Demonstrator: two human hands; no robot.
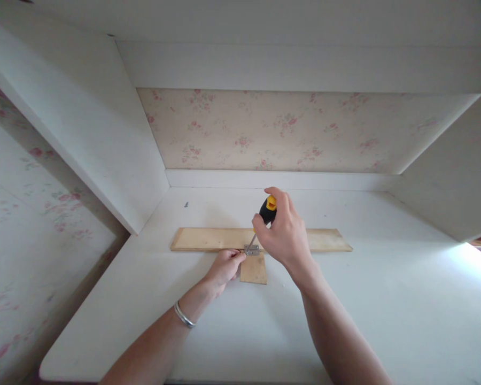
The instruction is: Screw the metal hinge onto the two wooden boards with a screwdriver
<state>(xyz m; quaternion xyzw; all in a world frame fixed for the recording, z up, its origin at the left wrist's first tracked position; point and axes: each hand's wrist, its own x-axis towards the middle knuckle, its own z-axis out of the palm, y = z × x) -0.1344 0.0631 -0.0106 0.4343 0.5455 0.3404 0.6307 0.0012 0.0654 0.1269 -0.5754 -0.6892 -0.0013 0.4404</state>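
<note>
My right hand (286, 230) is wrapped round a screwdriver (268, 210) with a black and yellow handle. Its shaft slants down and left to a small metal hinge (251, 249). The hinge lies across the joint between a long wooden board (212, 238) and a short wooden piece (254, 269). My left hand (223, 270), with a silver bracelet (183, 315) on the wrist, has its fingertips pressed together at the hinge's left end, beside the screwdriver tip. What they pinch there is too small to make out.
The wood lies flat on a white desk top (240, 331). A small grey metal bit (186, 204) rests behind the board on the left. White panels (76, 112) rise at both sides, with a shelf overhead and flowered wallpaper (244, 128) behind.
</note>
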